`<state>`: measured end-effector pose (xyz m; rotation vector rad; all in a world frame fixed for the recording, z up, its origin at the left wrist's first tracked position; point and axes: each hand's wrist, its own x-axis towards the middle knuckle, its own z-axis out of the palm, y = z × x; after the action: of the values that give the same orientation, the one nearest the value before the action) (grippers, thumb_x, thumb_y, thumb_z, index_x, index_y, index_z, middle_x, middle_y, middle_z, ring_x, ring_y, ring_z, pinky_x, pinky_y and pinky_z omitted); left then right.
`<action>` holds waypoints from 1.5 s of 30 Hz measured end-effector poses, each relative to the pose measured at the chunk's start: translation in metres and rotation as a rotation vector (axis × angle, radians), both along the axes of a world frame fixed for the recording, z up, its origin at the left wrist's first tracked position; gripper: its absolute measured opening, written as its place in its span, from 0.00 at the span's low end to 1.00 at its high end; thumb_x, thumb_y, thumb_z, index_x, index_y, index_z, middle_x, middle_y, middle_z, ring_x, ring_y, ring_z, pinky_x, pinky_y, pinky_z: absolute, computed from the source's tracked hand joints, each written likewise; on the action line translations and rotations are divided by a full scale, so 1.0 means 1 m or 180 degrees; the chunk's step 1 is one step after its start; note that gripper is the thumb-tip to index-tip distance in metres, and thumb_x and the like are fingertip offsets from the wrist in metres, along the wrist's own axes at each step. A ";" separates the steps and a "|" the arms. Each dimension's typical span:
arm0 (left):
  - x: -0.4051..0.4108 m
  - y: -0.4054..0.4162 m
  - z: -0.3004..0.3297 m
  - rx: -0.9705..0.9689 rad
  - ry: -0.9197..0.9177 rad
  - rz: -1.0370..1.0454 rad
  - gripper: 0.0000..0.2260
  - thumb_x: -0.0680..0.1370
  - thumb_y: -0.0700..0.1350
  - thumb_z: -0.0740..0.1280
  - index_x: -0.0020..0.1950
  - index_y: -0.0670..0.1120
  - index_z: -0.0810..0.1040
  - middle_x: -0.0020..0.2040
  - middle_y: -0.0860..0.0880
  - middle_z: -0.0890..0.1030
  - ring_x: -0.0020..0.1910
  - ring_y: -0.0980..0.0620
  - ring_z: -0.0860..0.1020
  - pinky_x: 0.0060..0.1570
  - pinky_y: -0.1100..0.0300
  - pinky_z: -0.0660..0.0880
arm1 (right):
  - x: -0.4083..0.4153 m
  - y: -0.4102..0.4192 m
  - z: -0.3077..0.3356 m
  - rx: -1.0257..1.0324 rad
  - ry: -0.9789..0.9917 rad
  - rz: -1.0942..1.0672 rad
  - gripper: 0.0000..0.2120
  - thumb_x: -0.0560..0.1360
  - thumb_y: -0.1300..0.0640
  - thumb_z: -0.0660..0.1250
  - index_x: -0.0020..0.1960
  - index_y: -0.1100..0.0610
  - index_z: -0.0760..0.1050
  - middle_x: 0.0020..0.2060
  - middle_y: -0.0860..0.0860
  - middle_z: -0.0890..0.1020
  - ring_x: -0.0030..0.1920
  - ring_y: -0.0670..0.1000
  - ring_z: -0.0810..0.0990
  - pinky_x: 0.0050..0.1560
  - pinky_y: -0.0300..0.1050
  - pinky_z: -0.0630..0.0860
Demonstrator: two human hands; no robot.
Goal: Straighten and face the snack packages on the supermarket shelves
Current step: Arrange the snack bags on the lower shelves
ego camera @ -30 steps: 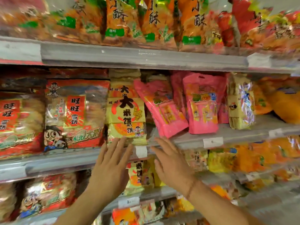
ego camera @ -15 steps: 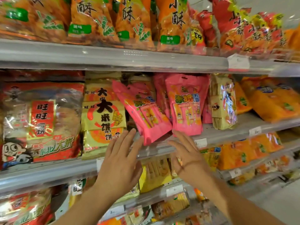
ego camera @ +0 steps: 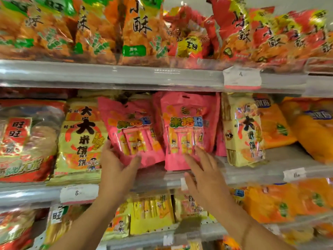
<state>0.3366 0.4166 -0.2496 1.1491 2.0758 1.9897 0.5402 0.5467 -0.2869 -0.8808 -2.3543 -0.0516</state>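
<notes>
Red-and-clear rice cracker bags (ego camera: pixel 23 139) stand at the middle shelf's (ego camera: pixel 252 175) left end, beside a yellow cracker pack (ego camera: pixel 81 141). The left hand (ego camera: pixel 117 168) grips the lower edge of a tilted pink pouch (ego camera: pixel 131 130), thumb on its front. The right hand (ego camera: pixel 203 174), fingers spread and straight, presses an upright pink pouch (ego camera: pixel 187 127) near the shelf's front edge. Orange bags (ego camera: pixel 310 127) fill the right end.

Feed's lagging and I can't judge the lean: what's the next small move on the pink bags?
Probably turn the left pink bag upright with the left hand, which grips its lower edge. It tilts, top leaning left, while the right pink bag stands straight under the right hand.
</notes>
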 end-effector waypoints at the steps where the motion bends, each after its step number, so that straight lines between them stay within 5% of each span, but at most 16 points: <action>1: -0.001 0.003 0.000 -0.0103 -0.0061 0.0090 0.25 0.72 0.48 0.74 0.57 0.64 0.62 0.52 0.56 0.77 0.47 0.61 0.77 0.49 0.61 0.75 | 0.001 0.003 -0.001 -0.0027 -0.0047 0.0027 0.26 0.79 0.42 0.48 0.77 0.39 0.51 0.78 0.48 0.53 0.76 0.54 0.52 0.69 0.57 0.63; 6: -0.011 0.008 0.009 -0.0475 -0.0405 0.0329 0.27 0.71 0.46 0.77 0.64 0.48 0.67 0.48 0.53 0.80 0.45 0.52 0.80 0.47 0.51 0.78 | 0.004 0.006 -0.006 -0.0131 -0.0180 0.0143 0.27 0.80 0.42 0.46 0.77 0.39 0.43 0.78 0.47 0.42 0.77 0.53 0.43 0.73 0.59 0.58; 9: -0.016 0.008 0.012 -0.0686 -0.0376 0.0256 0.19 0.71 0.45 0.77 0.57 0.46 0.74 0.43 0.50 0.81 0.39 0.52 0.80 0.35 0.56 0.75 | 0.005 0.006 -0.003 -0.0114 -0.0250 0.0283 0.27 0.80 0.42 0.48 0.74 0.35 0.38 0.77 0.43 0.38 0.77 0.49 0.39 0.74 0.55 0.50; 11: -0.019 0.007 0.012 -0.0666 -0.0464 0.0219 0.14 0.71 0.44 0.76 0.51 0.47 0.75 0.41 0.48 0.80 0.36 0.52 0.79 0.32 0.61 0.73 | 0.013 0.006 0.008 -0.0248 -0.0066 0.0542 0.26 0.80 0.41 0.51 0.75 0.35 0.47 0.78 0.43 0.44 0.77 0.48 0.44 0.74 0.53 0.49; 14: -0.018 0.005 0.015 -0.0493 -0.0542 0.0170 0.14 0.71 0.43 0.76 0.45 0.53 0.71 0.41 0.47 0.78 0.36 0.51 0.77 0.29 0.64 0.72 | 0.044 0.028 0.035 -0.0101 0.0666 0.0350 0.22 0.78 0.44 0.58 0.71 0.48 0.70 0.73 0.50 0.66 0.73 0.53 0.60 0.72 0.55 0.57; 18: -0.014 0.003 0.018 -0.0291 -0.0585 0.0068 0.15 0.72 0.42 0.75 0.51 0.54 0.72 0.44 0.51 0.81 0.41 0.54 0.80 0.33 0.64 0.74 | 0.095 0.092 0.067 0.0022 0.1139 -0.0585 0.23 0.74 0.49 0.67 0.64 0.62 0.74 0.64 0.61 0.75 0.65 0.62 0.70 0.66 0.54 0.63; 22: -0.012 0.002 0.016 -0.0204 -0.0604 0.0108 0.18 0.73 0.42 0.75 0.58 0.51 0.73 0.47 0.53 0.81 0.45 0.53 0.80 0.38 0.60 0.74 | 0.125 0.143 0.074 -0.1180 0.1093 -0.0903 0.38 0.67 0.44 0.77 0.70 0.58 0.66 0.64 0.57 0.75 0.63 0.58 0.73 0.63 0.54 0.71; 26: -0.015 0.003 0.013 -0.0176 -0.0598 0.0165 0.16 0.73 0.41 0.74 0.57 0.51 0.74 0.47 0.50 0.80 0.45 0.48 0.80 0.38 0.54 0.76 | 0.133 0.161 0.066 -0.2419 0.1598 -0.0285 0.33 0.57 0.37 0.77 0.58 0.47 0.72 0.52 0.45 0.83 0.53 0.47 0.81 0.53 0.49 0.79; 29: -0.020 0.005 0.013 -0.0250 -0.0721 0.0168 0.19 0.75 0.38 0.72 0.63 0.46 0.73 0.52 0.46 0.80 0.51 0.42 0.80 0.53 0.44 0.77 | 0.133 0.164 0.062 -0.2382 0.1661 -0.0135 0.32 0.56 0.35 0.76 0.55 0.45 0.75 0.47 0.40 0.84 0.47 0.40 0.82 0.40 0.34 0.77; 32: -0.019 0.009 0.012 -0.0300 -0.0707 0.0240 0.20 0.75 0.38 0.71 0.66 0.45 0.71 0.53 0.44 0.80 0.52 0.41 0.79 0.54 0.43 0.76 | 0.130 0.162 0.061 -0.2323 0.1689 -0.0040 0.24 0.60 0.38 0.76 0.52 0.45 0.77 0.43 0.37 0.84 0.40 0.33 0.80 0.31 0.26 0.73; 36: -0.014 0.013 0.011 -0.0264 -0.0630 0.0381 0.18 0.76 0.37 0.70 0.64 0.43 0.72 0.49 0.46 0.80 0.45 0.49 0.78 0.39 0.57 0.74 | 0.129 0.165 0.059 -0.2285 0.1829 -0.0015 0.19 0.64 0.44 0.78 0.51 0.47 0.77 0.43 0.39 0.83 0.43 0.38 0.81 0.38 0.35 0.77; 40: -0.010 0.011 0.013 -0.0269 -0.0585 0.0399 0.16 0.75 0.36 0.71 0.59 0.47 0.73 0.48 0.48 0.80 0.47 0.46 0.80 0.43 0.53 0.76 | 0.132 0.162 0.062 -0.2052 0.1966 -0.0028 0.14 0.63 0.48 0.79 0.44 0.46 0.76 0.34 0.35 0.82 0.36 0.34 0.80 0.29 0.29 0.73; 45: -0.011 0.003 0.021 -0.0070 -0.0483 0.0478 0.18 0.75 0.38 0.72 0.62 0.46 0.73 0.48 0.49 0.81 0.43 0.51 0.81 0.35 0.61 0.78 | 0.140 0.149 0.074 -0.1584 0.1851 -0.0177 0.15 0.65 0.43 0.78 0.44 0.47 0.75 0.37 0.42 0.83 0.38 0.43 0.81 0.35 0.42 0.76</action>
<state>0.3260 0.4198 -0.2289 0.8319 2.1578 2.0393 0.6806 0.6959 -0.2128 -1.0193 -1.8092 0.7004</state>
